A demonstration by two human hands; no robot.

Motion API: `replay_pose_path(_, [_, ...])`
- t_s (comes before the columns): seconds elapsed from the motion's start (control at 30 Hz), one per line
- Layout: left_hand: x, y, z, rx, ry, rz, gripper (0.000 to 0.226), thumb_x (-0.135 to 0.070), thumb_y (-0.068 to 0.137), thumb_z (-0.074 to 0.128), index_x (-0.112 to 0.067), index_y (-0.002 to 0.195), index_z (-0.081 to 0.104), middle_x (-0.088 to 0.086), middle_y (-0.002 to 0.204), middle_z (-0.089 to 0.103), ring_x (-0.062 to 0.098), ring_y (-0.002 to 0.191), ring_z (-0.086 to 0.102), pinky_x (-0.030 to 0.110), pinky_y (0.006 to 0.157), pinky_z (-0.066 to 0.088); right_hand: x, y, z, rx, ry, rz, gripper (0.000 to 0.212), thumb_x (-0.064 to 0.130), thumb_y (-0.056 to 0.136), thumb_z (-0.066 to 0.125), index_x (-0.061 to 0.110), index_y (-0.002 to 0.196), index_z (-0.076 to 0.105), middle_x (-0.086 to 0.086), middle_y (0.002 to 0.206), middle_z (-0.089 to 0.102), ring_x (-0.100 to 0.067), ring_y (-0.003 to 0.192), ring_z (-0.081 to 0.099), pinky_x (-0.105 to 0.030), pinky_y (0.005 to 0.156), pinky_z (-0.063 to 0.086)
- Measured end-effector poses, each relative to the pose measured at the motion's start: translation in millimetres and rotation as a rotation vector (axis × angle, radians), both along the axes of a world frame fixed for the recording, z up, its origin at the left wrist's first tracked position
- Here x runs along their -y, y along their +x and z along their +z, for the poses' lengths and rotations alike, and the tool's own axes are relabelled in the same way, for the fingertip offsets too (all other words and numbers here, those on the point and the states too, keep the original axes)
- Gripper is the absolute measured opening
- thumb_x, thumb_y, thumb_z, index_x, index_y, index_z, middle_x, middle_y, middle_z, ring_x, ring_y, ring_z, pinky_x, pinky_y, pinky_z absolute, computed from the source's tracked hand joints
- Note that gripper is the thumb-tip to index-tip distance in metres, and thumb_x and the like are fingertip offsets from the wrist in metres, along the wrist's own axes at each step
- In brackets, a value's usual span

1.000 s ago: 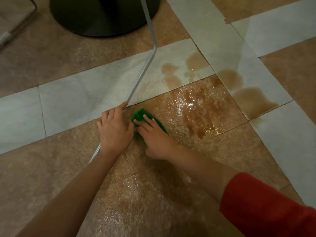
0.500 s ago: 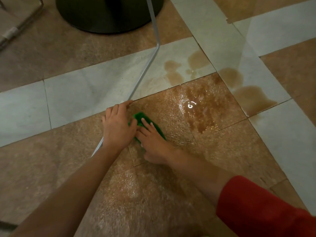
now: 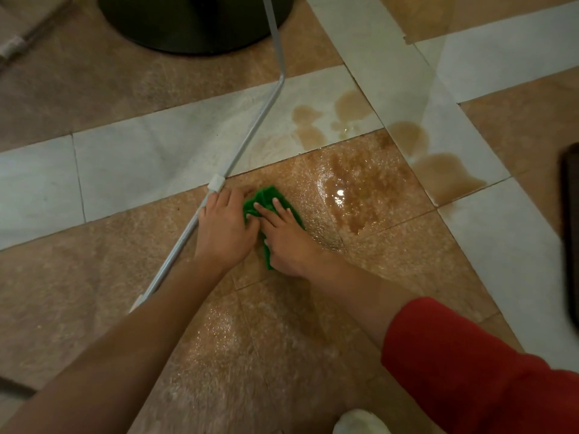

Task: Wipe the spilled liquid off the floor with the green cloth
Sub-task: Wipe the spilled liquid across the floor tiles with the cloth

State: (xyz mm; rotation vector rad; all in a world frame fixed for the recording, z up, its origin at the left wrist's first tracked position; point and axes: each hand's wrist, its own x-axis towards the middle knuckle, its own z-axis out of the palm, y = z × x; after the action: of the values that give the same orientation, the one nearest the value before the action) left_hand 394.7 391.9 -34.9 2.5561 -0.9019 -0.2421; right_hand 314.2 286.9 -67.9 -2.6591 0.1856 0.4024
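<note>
Green folded cloth (image 3: 270, 200): on brown floor tile (image 3: 391, 264), near its far edge. Right hand (image 3: 286, 238) presses it, fingers straight; left hand (image 3: 224, 228) flat alongside. Wiping underway; next stroke should reach brown puddle (image 3: 347, 195).

Black round base (image 3: 194, 23) at the top — below it, a bent metal tube (image 3: 249, 133) with a white clip (image 3: 216, 184).

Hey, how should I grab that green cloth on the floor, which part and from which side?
Take the green cloth by its bunched far end, the part showing beyond the fingers of the right hand, coming straight down from above. It lies crumpled low on the floor, and the left hand and the metal tube crowd its left side.
</note>
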Motion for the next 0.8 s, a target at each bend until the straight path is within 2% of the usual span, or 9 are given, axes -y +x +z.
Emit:
replay_pose_path(0.07, [2.4, -4.6, 0.9, 0.005, 0.012, -0.017, 0.042, -0.019, 0.086, 0.054, -0.015, 0.127, 0.048, 0.01, 0.124, 0.053, 0.03, 0.12, 0.039, 0.043, 0.099, 0.027, 0.2, -17.2, -1.1, 0.018, 0.029, 0.055, 0.061, 0.011, 0.096, 0.04, 0.014, 0.15, 0.012, -0.003, 0.159, 0.003, -0.028, 0.145, -0.013, -0.041, 0.117, -0.008])
replay_pose_path(0.17, [0.2, -9.7, 2.7, 0.01, 0.017, -0.034, 0.042, -0.02, 0.087, 0.053, -0.018, 0.129, 0.047, 0.009, 0.124, 0.052, 0.028, 0.121, 0.037, 0.042, 0.101, 0.024, 11.9, -46.3, -4.3, 0.08, 0.103, 0.049, 0.058, 0.008, 0.095, 0.042, 0.019, 0.148, 0.021, 0.0, 0.158, 0.01, -0.024, 0.145, -0.01, -0.034, 0.114, -0.011])
replay_pose_path(0.23, [-2.3, -10.4, 4.1, 0.01, 0.048, -0.039, 0.04, -0.022, 0.088, 0.052, -0.016, 0.128, 0.048, 0.01, 0.125, 0.052, 0.028, 0.121, 0.037, 0.042, 0.101, 0.023, 26.6, -50.4, -3.4, 0.082, 0.093, -0.088, 0.06, 0.006, 0.095, 0.042, 0.022, 0.148, 0.02, 0.002, 0.158, 0.008, -0.022, 0.145, -0.01, -0.034, 0.114, -0.011])
replay_pose_path(0.3, [-3.0, -10.7, 4.7, 0.011, 0.079, -0.037, 0.038, -0.023, 0.089, 0.05, -0.014, 0.126, 0.048, 0.01, 0.124, 0.051, 0.028, 0.12, 0.037, 0.042, 0.1, 0.024, 36.9, -40.4, 1.0, 0.043, 0.093, -0.248, 0.064, 0.004, 0.094, 0.041, 0.022, 0.15, 0.015, 0.002, 0.159, 0.003, -0.024, 0.144, -0.014, -0.041, 0.116, -0.01])
replay_pose_path(0.37, [1.1, -12.4, 6.7, 0.004, 0.085, -0.034, 0.039, -0.023, 0.089, 0.051, -0.014, 0.126, 0.048, 0.011, 0.123, 0.051, 0.028, 0.119, 0.038, 0.042, 0.099, 0.025, 35.1, -27.1, 5.9, 0.003, 0.097, -0.31, 0.07, 0.002, 0.092, 0.043, 0.021, 0.151, 0.009, 0.001, 0.159, -0.002, -0.027, 0.143, -0.018, -0.044, 0.115, -0.012])
replay_pose_path(0.47, [11.8, -18.4, 10.1, 0.001, 0.076, -0.063, 0.041, -0.023, 0.088, 0.051, -0.015, 0.127, 0.048, 0.011, 0.123, 0.052, 0.029, 0.118, 0.039, 0.043, 0.1, 0.026, 23.7, -27.7, 4.6, 0.001, 0.066, -0.202, 0.075, 0.004, 0.09, 0.047, 0.019, 0.15, 0.005, -0.001, 0.159, -0.004, -0.028, 0.143, -0.019, -0.04, 0.113, -0.013])
replay_pose_path(0.57, [17.2, -24.7, 10.2, -0.02, 0.046, -0.092, 0.042, -0.024, 0.088, 0.051, -0.018, 0.13, 0.046, 0.008, 0.126, 0.051, 0.027, 0.121, 0.037, 0.04, 0.1, 0.023, 14.6, -49.9, -3.9, 0.026, 0.064, -0.011, 0.068, 0.007, 0.092, 0.046, 0.016, 0.15, 0.012, -0.001, 0.159, 0.002, -0.026, 0.144, -0.016, -0.041, 0.117, -0.009])
replay_pose_path(0.7, [15.3, -29.3, 3.5, -0.021, 0.049, -0.118, 0.042, -0.025, 0.089, 0.05, -0.016, 0.13, 0.047, 0.009, 0.126, 0.052, 0.028, 0.12, 0.038, 0.04, 0.099, 0.026, 20.4, -57.0, -3.7, 0.087, 0.054, -0.008, 0.057, 0.014, 0.096, 0.045, 0.016, 0.148, 0.022, -0.002, 0.158, 0.011, -0.023, 0.146, -0.008, -0.038, 0.12, -0.003])
replay_pose_path(0.8, [16.2, -31.4, -1.1, -0.026, 0.027, -0.138, 0.042, -0.022, 0.09, 0.05, -0.014, 0.13, 0.047, 0.009, 0.125, 0.052, 0.025, 0.118, 0.041, 0.035, 0.099, 0.028, 28.3, -55.1, 3.8, 0.095, 0.067, -0.02, 0.061, 0.022, 0.094, 0.052, 0.016, 0.148, 0.023, -0.003, 0.157, 0.016, -0.023, 0.146, 0.002, -0.034, 0.119, 0.002])
